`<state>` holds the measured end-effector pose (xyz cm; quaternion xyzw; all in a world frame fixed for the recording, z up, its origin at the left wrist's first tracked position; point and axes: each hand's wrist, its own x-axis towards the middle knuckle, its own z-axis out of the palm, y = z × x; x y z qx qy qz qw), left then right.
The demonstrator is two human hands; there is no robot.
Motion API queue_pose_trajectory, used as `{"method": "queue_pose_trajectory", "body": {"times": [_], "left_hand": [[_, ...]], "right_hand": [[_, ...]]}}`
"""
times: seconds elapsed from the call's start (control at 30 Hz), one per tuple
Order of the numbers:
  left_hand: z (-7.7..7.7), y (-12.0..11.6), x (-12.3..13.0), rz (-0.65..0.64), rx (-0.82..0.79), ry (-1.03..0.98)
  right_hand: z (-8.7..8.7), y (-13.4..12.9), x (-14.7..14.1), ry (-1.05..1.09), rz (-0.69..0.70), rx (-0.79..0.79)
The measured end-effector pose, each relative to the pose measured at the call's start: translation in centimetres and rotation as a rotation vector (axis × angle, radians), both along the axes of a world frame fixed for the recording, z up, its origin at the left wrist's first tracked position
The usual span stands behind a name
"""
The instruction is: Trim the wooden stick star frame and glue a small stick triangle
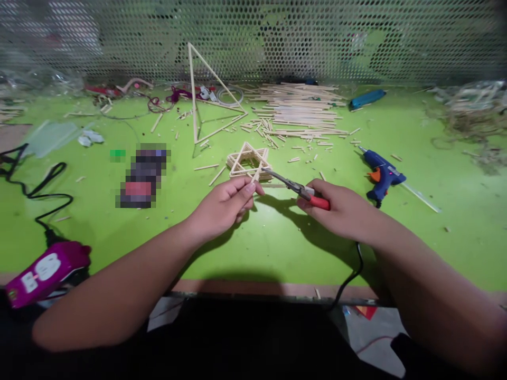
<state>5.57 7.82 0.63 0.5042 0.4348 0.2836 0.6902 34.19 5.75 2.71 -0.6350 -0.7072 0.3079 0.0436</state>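
Observation:
Between finger and thumb, my left hand (232, 203) pinches a thin wooden stick (256, 174) that slants up and away from me. My right hand (336, 206) is wrapped round red-handled pliers (295, 186), whose narrow jaws point left and reach the upper part of that stick. Whether the jaws touch it, I cannot tell. Just behind lies a star-shaped stack of wooden sticks (237, 168), partly covered by the stick and jaws. Farther back, a large triangular stick frame (194, 95) stands upright.
A blue glue gun (382, 174) lies at the right, its cord running to the front edge. Many loose sticks (303, 111) are piled at the back before a perforated metal screen (253, 42). A blurred dark phone-like object (143, 177) and a magenta power socket (47, 272) are at left.

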Motion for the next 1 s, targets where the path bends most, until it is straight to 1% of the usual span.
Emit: {"method": "queue_pose_trajectory", "body": {"times": [0.13, 0.27, 0.37, 0.47, 0.6, 0.67, 0.8, 0.87, 1.0], "left_hand": [[-0.3, -0.1, 0.0, -0.018, 0.016, 0.008], [-0.4, 0.0, 0.1, -0.026, 0.002, 0.032], [-0.2, 0.0, 0.1, -0.041, -0.008, 0.041], [0.0, -0.1, 0.2, -0.035, -0.02, 0.03], [-0.1, -0.3, 0.3, -0.006, -0.042, 0.046], [-0.3, -0.3, 0.4, -0.009, -0.049, 0.044], [-0.5, -0.2, 0.2, -0.008, -0.021, 0.043], [-0.4, 0.0, 0.1, 0.007, -0.008, 0.043], [-0.3, 0.0, 0.0, 0.014, -0.035, -0.022]], "right_hand": [[0.1, 0.0, 0.1, 0.031, 0.016, 0.002], [-0.2, 0.1, 0.2, 0.045, 0.008, 0.023], [-0.5, 0.2, 0.0, 0.009, -0.045, 0.051], [-0.4, 0.2, -0.4, -0.055, -0.12, 0.034], [-0.1, 0.3, -0.8, -0.127, -0.14, 0.002], [-0.1, 0.4, -0.9, -0.137, -0.145, -0.011], [-0.3, 0.7, -0.9, -0.112, -0.208, -0.01], [-0.5, 0.8, -0.9, -0.101, -0.188, 0.016], [-0.8, 0.7, -0.3, -0.038, -0.096, 0.084]]}}
